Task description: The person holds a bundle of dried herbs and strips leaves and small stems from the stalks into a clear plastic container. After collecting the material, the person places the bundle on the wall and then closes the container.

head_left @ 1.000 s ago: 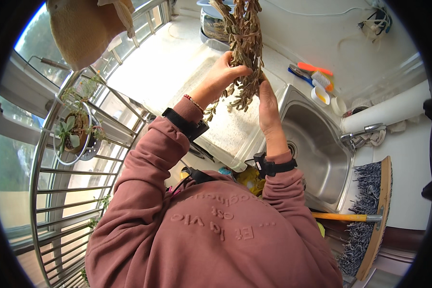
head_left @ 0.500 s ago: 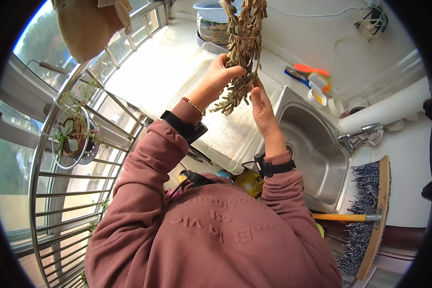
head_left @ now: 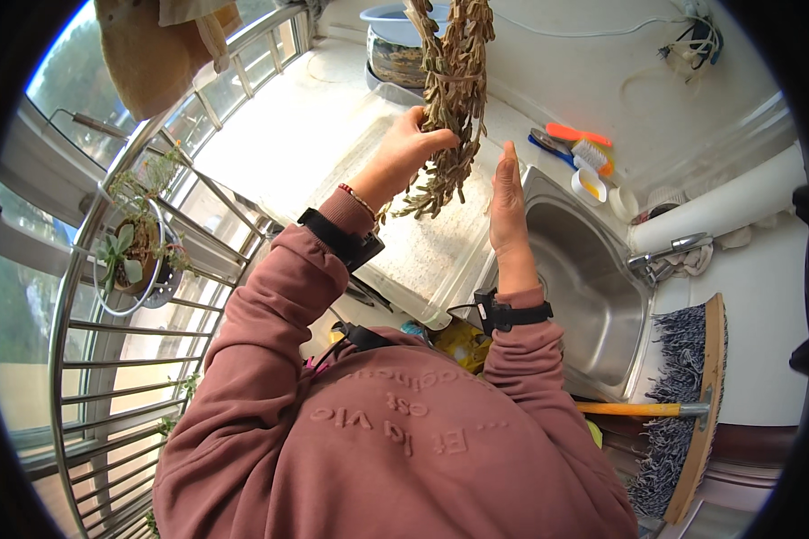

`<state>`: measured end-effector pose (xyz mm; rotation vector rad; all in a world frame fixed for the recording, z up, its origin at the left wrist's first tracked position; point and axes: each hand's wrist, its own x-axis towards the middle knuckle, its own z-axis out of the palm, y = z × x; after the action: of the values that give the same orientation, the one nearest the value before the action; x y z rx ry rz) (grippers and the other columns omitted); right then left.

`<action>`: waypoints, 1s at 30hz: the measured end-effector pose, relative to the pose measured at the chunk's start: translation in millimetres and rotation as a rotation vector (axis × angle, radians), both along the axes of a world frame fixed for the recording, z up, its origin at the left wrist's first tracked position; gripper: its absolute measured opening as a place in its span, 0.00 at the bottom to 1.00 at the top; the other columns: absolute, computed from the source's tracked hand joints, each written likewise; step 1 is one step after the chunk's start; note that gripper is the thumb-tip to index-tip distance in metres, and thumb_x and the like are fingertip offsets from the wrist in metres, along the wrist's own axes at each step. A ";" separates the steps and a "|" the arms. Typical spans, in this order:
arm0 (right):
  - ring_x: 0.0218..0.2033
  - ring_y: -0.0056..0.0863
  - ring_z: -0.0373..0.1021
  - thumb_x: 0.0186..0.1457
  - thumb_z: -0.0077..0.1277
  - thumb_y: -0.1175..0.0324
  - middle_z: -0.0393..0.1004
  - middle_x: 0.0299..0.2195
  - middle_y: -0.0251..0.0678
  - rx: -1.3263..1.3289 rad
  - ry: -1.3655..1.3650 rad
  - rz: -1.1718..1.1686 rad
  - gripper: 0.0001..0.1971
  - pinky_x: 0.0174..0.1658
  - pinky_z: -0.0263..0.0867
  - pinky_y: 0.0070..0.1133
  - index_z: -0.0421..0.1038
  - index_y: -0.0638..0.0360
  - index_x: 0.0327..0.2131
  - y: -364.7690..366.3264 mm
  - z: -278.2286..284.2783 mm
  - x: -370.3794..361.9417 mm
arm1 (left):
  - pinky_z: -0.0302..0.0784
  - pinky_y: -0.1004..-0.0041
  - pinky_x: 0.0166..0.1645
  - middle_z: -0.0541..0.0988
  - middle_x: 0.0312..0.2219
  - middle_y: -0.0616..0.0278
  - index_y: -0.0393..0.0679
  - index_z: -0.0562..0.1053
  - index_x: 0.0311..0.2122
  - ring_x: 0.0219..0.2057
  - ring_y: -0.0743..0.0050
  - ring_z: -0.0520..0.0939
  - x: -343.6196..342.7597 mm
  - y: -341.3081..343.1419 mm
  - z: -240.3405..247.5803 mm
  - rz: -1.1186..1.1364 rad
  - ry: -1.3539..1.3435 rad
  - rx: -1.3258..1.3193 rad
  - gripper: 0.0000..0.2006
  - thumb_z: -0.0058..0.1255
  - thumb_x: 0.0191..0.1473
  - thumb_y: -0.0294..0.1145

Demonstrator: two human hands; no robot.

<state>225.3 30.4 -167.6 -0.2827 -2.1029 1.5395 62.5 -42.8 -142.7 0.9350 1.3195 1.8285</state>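
A hanging bunch of dried brown plant stems (head_left: pixel 452 90) dangles in front of me above the counter. My left hand (head_left: pixel 403 154) is closed around its lower part, fingers wrapped into the stems. My right hand (head_left: pixel 507 193) is held flat and upright just to the right of the bunch, fingers together and pointing up, a little apart from the stems and holding nothing. Both wrists carry black straps, and both arms are in a dusty pink sweatshirt.
Below is a pale stone counter (head_left: pixel 333 144) and a steel sink (head_left: pixel 584 287) with a tap (head_left: pixel 670 247). Brushes (head_left: pixel 580 148) lie behind the sink. A blue basin (head_left: pixel 395 22) sits on a pot. A broom (head_left: pixel 692 404) leans right. Metal window bars (head_left: pixel 90 377) and potted plants (head_left: pixel 135 242) stand left.
My right hand has come off the bunch and moved right, opening flat. My left hand has kept hold of the stems and shifted slightly lower.
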 end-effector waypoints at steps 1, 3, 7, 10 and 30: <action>0.68 0.33 0.44 0.58 0.33 0.32 0.47 0.67 0.47 0.019 -0.005 0.004 0.49 0.67 0.40 0.25 0.41 0.66 0.67 -0.9 0.7 0.9 | 0.74 0.75 0.42 0.77 0.36 0.54 0.26 0.66 0.47 0.36 0.73 0.78 0.3 -0.3 1.1 0.018 0.031 -0.021 0.25 0.59 0.44 0.28; 0.68 0.33 0.43 0.58 0.34 0.32 0.46 0.67 0.46 0.064 -0.013 0.008 0.49 0.67 0.40 0.24 0.41 0.66 0.67 -1.4 2.6 1.5 | 0.74 0.75 0.42 0.77 0.37 0.54 0.26 0.66 0.47 0.37 0.72 0.78 1.7 -0.3 3.3 0.014 -0.039 -0.002 0.26 0.59 0.43 0.28; 0.69 0.35 0.41 0.59 0.34 0.33 0.44 0.68 0.48 0.079 -0.032 -0.024 0.48 0.68 0.39 0.25 0.39 0.67 0.67 0.2 7.2 1.6 | 0.74 0.75 0.43 0.76 0.36 0.55 0.26 0.66 0.47 0.37 0.72 0.78 3.2 -1.8 7.3 -0.040 -0.059 -0.013 0.26 0.58 0.42 0.28; 0.69 0.36 0.40 0.56 0.35 0.31 0.44 0.68 0.49 0.030 -0.040 -0.007 0.51 0.68 0.39 0.27 0.39 0.67 0.66 0.9 10.6 1.1 | 0.74 0.75 0.44 0.76 0.38 0.53 0.26 0.66 0.47 0.38 0.72 0.78 4.4 -4.2 9.4 0.010 -0.049 -0.020 0.26 0.59 0.42 0.27; 0.68 0.32 0.43 0.57 0.36 0.32 0.45 0.67 0.45 0.024 -0.005 -0.062 0.50 0.67 0.40 0.26 0.36 0.63 0.68 10.8 9.2 2.4 | 0.72 0.76 0.41 0.77 0.35 0.60 0.30 0.71 0.44 0.36 0.78 0.76 7.1 2.7 4.7 -0.074 0.012 -0.037 0.19 0.57 0.47 0.30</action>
<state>227.6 41.2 -158.4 -0.3396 -2.0952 1.4783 69.6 -40.0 -138.0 0.9639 1.3045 1.7396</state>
